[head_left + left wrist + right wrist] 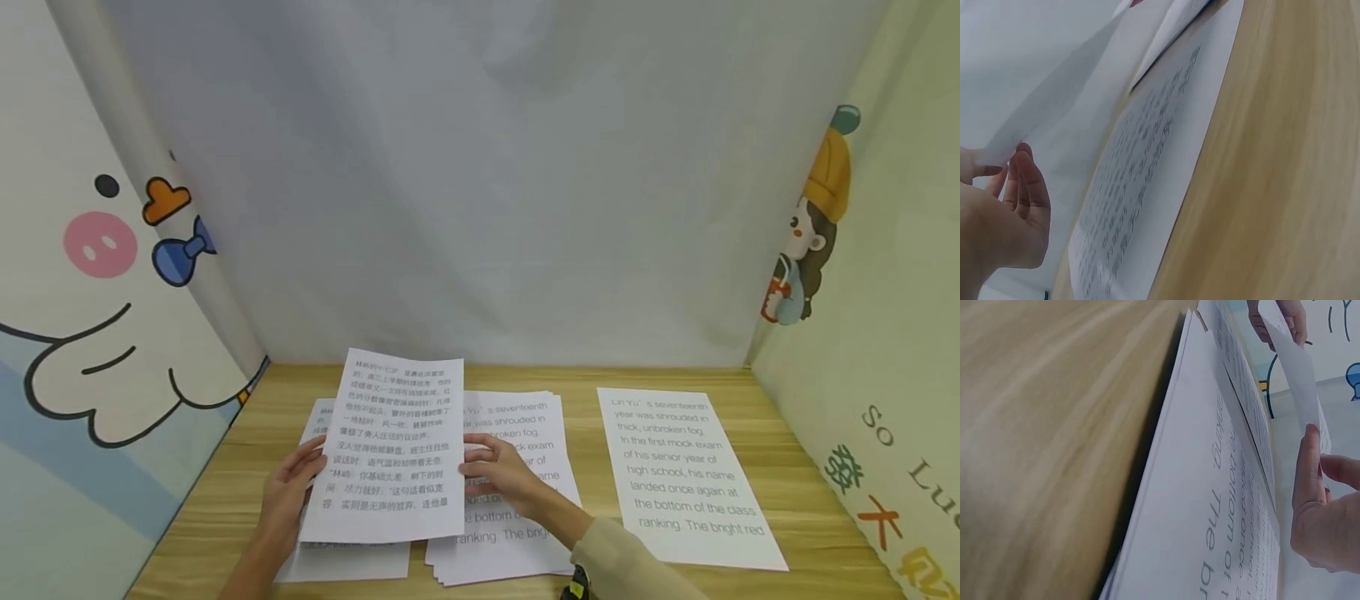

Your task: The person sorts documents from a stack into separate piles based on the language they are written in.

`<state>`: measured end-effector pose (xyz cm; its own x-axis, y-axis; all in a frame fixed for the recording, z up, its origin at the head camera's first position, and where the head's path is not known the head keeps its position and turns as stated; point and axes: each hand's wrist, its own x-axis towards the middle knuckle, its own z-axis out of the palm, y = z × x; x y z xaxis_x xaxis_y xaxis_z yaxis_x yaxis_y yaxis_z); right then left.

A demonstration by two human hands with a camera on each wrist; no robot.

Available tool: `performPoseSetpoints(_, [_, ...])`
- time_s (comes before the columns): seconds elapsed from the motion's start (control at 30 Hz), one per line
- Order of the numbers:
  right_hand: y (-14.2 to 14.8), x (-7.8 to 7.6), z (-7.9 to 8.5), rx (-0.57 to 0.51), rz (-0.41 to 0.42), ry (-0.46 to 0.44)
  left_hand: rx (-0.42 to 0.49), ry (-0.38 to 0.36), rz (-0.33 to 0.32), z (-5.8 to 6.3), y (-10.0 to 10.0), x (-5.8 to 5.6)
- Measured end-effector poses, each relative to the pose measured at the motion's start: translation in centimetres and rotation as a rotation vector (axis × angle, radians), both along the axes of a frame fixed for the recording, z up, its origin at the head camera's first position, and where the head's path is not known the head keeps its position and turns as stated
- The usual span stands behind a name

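Observation:
A sheet of paper printed with Chinese text (390, 450) is held up above the table between both hands. My left hand (288, 492) pinches its left edge, thumb on one face and fingers behind, as the left wrist view shows. At its right edge my right hand (506, 479) pinches the sheet between thumb and fingers. Below it, partly covered, lies another Chinese-text sheet (1141, 169). Under my right forearm is a slightly fanned stack of English-text sheets (517, 558), whose left part is hidden by the raised sheet.
A single English-text sheet (682, 475) lies apart on the right of the wooden table (585, 383). A pale cloth backdrop (480, 208) rises behind, with cartoon-printed panels on both sides. A dark object with a yellow mark (576, 583) shows at the bottom edge by the right sleeve.

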<state>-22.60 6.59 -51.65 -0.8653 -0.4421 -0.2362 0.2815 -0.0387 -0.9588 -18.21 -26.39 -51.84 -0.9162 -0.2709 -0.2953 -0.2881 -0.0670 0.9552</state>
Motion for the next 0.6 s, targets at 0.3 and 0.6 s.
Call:
performPoseSetpoints(0.3, [-3.8,0.4,0.2,-0.021,0.022,-0.007,-0.085,-0.088,0.109,-0.4,-3.2,0.4])
performPoseSetpoints(0.6, [-6.9,1.3,0.1,-0.015,0.009,-0.064,-0.078,-0.086,0.158,-1.4,-5.0,1.0])
